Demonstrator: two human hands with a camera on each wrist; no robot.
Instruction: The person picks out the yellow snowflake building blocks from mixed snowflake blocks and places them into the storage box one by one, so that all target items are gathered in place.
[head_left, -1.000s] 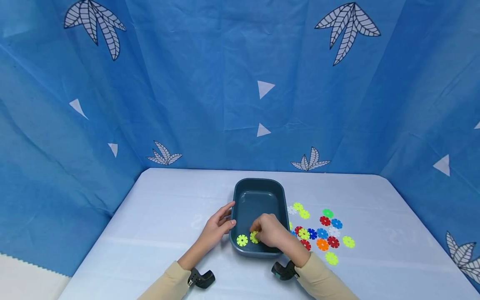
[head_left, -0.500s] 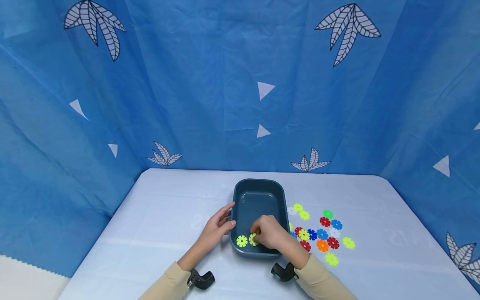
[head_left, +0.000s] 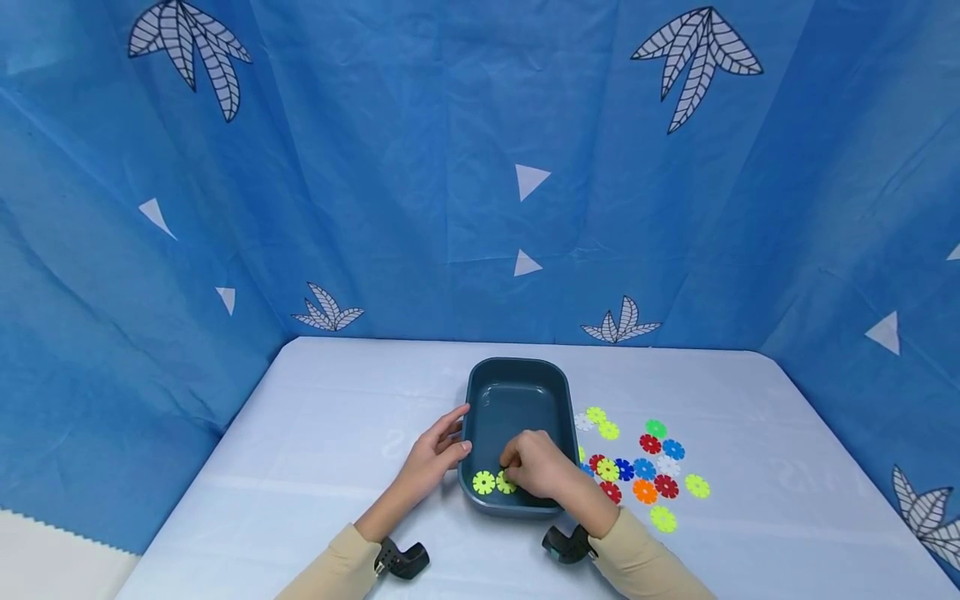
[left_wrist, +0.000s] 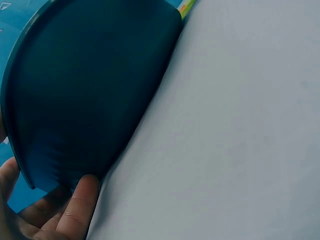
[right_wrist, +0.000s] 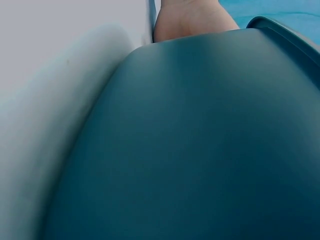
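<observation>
A dark teal rectangular tub stands on the white table. My left hand rests against its left side, fingertips and thumb touching the wall; in the left wrist view the fingers lie by the tub's outer wall. Reaching into the tub's near end, my right hand has bent fingers and pinches the edge of a yellow snowflake disc, partly covered by them. A second yellow snowflake disc lies flat just left of it. The right wrist view is mostly tub wall, hiding the fingertips.
Several loose snowflake discs lie right of the tub, among them an orange disc, a green disc, a red disc and a light blue disc. A blue patterned cloth hangs behind the table.
The yellow disc under my right fingers has shifted slightly left and toward the near wall, closer to the other yellow disc. My left hand and the tub stay in place.
</observation>
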